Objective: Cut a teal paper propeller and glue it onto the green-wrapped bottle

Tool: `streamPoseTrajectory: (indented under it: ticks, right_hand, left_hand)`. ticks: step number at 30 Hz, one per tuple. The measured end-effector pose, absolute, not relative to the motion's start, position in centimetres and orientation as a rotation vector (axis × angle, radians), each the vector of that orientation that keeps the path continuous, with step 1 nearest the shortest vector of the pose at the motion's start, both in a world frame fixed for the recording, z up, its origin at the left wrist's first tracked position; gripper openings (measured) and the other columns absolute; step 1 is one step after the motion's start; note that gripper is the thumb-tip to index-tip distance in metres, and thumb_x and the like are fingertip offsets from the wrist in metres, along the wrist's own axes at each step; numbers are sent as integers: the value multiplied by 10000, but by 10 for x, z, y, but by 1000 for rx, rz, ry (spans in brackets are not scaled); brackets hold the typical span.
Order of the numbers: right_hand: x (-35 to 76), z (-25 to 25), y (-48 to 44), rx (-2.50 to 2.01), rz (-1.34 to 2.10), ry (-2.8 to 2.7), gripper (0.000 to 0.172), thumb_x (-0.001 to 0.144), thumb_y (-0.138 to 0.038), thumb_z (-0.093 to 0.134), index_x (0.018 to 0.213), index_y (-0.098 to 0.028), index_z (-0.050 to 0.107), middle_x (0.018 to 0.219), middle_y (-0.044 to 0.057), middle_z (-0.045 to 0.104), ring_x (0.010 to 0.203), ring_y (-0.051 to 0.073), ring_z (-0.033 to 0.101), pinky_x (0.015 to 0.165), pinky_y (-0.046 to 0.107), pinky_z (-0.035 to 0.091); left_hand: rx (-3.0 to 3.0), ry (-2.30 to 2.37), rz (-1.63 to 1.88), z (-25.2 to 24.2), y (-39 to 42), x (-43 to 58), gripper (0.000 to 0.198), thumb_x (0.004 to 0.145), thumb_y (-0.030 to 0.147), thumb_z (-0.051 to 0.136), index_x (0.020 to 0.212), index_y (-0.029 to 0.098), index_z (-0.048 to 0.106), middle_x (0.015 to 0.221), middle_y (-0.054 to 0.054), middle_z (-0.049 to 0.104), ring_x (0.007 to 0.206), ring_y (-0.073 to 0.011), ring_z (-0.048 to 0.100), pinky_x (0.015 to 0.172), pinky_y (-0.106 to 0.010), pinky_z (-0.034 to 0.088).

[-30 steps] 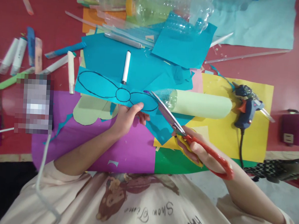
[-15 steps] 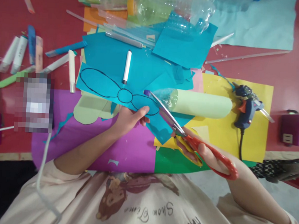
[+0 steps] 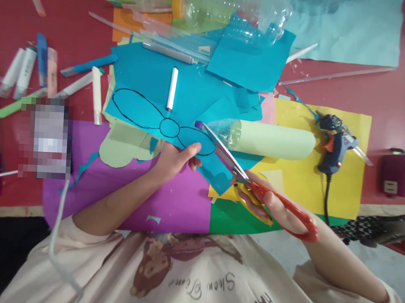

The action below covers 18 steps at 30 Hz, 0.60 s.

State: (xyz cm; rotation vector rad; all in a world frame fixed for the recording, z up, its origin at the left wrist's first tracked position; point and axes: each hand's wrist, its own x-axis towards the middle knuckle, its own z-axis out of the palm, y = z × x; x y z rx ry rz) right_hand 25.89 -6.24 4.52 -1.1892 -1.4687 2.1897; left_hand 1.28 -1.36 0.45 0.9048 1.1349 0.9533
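Observation:
My left hand (image 3: 180, 159) pinches the lower edge of a blue paper sheet (image 3: 139, 116), thumb on top. A black outline on the sheet shows a small circle between two long loops. My right hand (image 3: 271, 202) grips a pair of scissors (image 3: 237, 169) with one red and one yellow handle. Their blades point up and left, at the sheet's right end beside the right loop; whether paper lies between them I cannot tell. Just beyond the blades lies a plastic bottle (image 3: 267, 137) wrapped in pale green paper, its purple cap (image 3: 198, 124) close to the scissor tips.
A white marker (image 3: 172, 89) rests on more blue paper. To the right, a glue gun (image 3: 336, 147) lies on yellow paper (image 3: 350, 186). Several markers and a phone (image 3: 50, 139) are at the left. Clear plastic bottles (image 3: 230, 10) lie at the back. Purple paper (image 3: 179, 204) covers the near side.
The left end of the blue sheet has shifted slightly up and to the right. The scissor handles have drawn slightly closer together and moved a little left. The bottle stays put.

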Motion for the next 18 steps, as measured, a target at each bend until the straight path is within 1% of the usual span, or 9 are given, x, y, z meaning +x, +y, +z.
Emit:
streamPoseTrajectory:
  ticks: [3,6,8,13,16,18]
  right_hand:
    - [259,46,-60,-1201,2180,-1488,677,824,-815,381,1127,-219,486,731,-46,395,492,65,267,415,251,221]
    - [260,45,-59,-1204,2154,-1533,643,819,-821,379,1016,-218,486,702,-49,398,499,70,266,437,254,241]
    - [261,45,-59,-1204,2147,-1559,638,816,-824,375,981,-218,482,682,-52,395,501,71,265,451,253,254]
    - [261,43,-59,-1244,2179,-1519,748,776,-862,377,1115,-211,522,690,-49,372,491,72,250,406,246,215]
    - [259,42,-60,-1262,2172,-1497,776,747,-881,388,1109,-211,538,705,-45,385,484,67,255,390,241,221]
    - [258,41,-60,-1294,2120,-1542,797,727,-904,366,1076,-212,551,678,-47,391,480,72,266,389,240,234]
  left_hand:
    - [929,1156,949,3,-13,12,273,703,388,684,611,203,504,455,54,553,355,-91,526,360,-221,411]
    - [925,1194,935,2,-12,13,277,688,389,668,580,210,486,443,51,543,344,-97,517,359,-229,424]
    - [915,1199,941,2,-12,13,283,693,383,653,548,208,484,427,48,532,344,-97,514,357,-227,427]
    - [898,1185,966,3,-12,15,285,686,368,648,511,203,496,422,43,541,345,-92,508,357,-221,432]
    - [888,1182,969,3,-12,15,281,688,361,651,509,201,505,418,42,548,352,-96,517,367,-221,442]
    - [891,1170,970,2,-12,14,284,695,357,654,507,199,511,415,40,554,351,-98,521,371,-222,445]
